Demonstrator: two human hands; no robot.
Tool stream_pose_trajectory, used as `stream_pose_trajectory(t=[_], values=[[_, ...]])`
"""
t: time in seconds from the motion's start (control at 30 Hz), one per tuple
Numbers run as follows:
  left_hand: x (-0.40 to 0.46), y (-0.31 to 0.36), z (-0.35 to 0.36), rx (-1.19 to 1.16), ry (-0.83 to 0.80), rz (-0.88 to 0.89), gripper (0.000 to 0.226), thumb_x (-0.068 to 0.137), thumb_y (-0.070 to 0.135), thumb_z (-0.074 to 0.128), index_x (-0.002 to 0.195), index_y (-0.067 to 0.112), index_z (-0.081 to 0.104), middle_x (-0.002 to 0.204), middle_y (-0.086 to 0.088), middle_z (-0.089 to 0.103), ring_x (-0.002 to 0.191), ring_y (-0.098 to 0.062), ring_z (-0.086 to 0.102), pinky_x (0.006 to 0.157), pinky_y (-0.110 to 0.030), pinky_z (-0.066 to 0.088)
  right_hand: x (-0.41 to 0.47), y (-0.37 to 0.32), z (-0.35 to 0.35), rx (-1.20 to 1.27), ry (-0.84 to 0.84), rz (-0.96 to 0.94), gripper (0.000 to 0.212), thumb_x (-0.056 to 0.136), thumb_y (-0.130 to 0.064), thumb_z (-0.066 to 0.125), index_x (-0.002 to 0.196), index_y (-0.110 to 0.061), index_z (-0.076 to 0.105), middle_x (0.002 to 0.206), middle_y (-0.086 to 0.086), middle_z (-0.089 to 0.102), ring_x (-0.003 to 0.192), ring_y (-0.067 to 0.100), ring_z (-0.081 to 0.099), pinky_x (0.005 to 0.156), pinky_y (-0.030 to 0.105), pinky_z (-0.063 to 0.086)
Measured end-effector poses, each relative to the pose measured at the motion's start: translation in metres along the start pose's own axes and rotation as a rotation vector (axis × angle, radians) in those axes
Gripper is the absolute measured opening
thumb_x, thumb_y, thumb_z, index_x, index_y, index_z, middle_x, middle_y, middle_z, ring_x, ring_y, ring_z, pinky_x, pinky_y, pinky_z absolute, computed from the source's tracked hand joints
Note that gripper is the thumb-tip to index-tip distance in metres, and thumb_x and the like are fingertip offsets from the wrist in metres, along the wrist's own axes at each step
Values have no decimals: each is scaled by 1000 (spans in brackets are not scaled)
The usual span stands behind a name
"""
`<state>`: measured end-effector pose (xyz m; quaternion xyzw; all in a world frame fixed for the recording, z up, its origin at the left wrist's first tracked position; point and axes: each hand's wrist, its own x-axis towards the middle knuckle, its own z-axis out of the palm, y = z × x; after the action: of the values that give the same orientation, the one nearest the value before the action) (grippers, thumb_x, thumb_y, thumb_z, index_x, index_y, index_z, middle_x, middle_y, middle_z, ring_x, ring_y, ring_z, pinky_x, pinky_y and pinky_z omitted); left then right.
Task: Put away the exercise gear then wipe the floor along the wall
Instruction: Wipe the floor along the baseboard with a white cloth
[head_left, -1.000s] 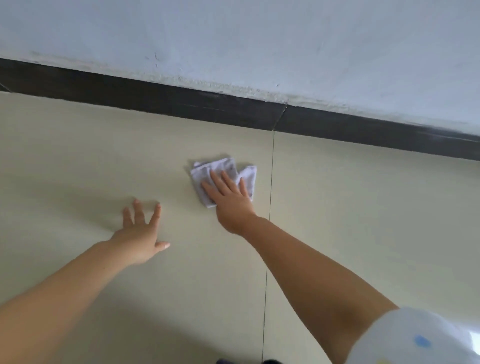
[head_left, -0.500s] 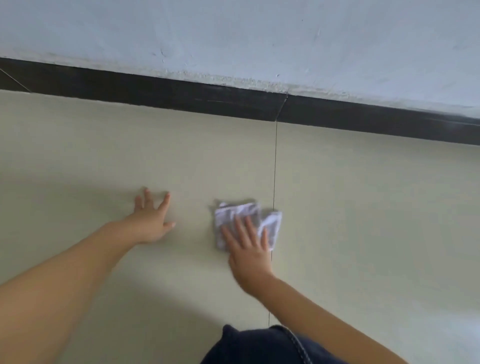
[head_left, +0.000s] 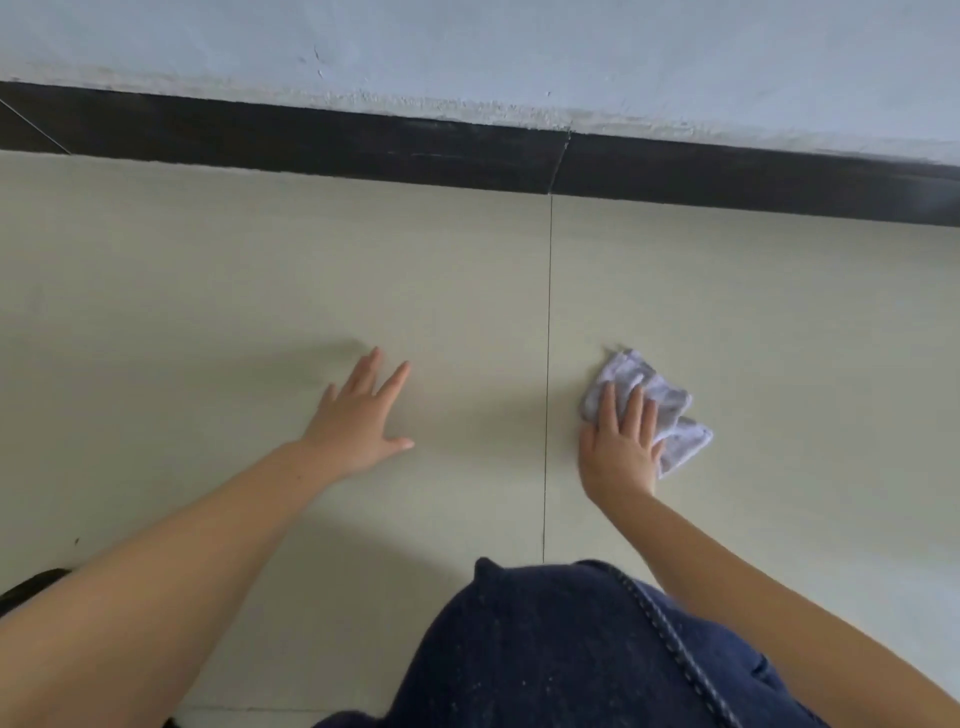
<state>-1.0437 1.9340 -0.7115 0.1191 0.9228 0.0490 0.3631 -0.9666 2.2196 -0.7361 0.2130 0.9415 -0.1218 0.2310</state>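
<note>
A: What fills most of the view?
B: The pale beige tiled floor (head_left: 208, 270), with one thin dark grout line (head_left: 548, 364) running straight away from the person toward the wall. I'll place everything by that line.

A: And at its far end?
B: A black skirting strip (head_left: 363, 145), and above it the pale blue-white painted wall (head_left: 519, 47), rough along its bottom edge.

A: Nearer the person?
B: A knee in dark blue denim with pale stitching (head_left: 597, 649), at the near end of the line and mostly to its right.

A: The hands?
B: The left hand (head_left: 358, 421) lies flat on the floor left of the line, fingers straight and spread, holding nothing. The right hand (head_left: 621, 447) is just right of the line, fingers straight, pressing down on the cloth rather than gripping it.

A: Where is the cloth exactly?
B: The small crumpled pale lilac-grey cloth (head_left: 670, 415) lies on the floor right of the line, well short of the skirting. Its near left part is under the fingers; the rest sticks out beyond and to the right.

A: Anything else?
B: A dark shape at the left edge, far from the line; I cannot tell what it is.
</note>
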Motion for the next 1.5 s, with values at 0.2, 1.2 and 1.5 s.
stream_pose_trajectory(t=[0.2, 1.2, 1.5], values=[[-19, 9, 26, -51, -82, -146, 101, 83, 57, 57, 149, 30, -14, 155, -6, -27, 145, -27, -16, 113, -58, 10, -66, -55, 75, -329, -7, -720, 50, 88, -41, 38, 137, -34, 41, 145, -2, 44, 147, 27, 11, 112, 54, 25], [5, 14, 33, 118, -37, -232, 114, 74, 71, 54, 145, 29, -24, 151, -13, -35, 142, -37, -21, 108, -61, 21, 157, 89, -80, 73, 177, 10, 62, 94, -54, 15, 152, -30, 15, 161, 3, 5, 148, 21, 2, 118, 51, 5], [5, 15, 30, 103, -68, -231, 112, 76, 70, 54, 144, 32, -26, 149, -12, -39, 141, -38, -24, 109, -61, 20, 168, -83, -59, 17, 101, -140, 51, 103, -36, 21, 152, -34, 6, 161, -1, -3, 147, 22, -8, 113, 59, -1]])
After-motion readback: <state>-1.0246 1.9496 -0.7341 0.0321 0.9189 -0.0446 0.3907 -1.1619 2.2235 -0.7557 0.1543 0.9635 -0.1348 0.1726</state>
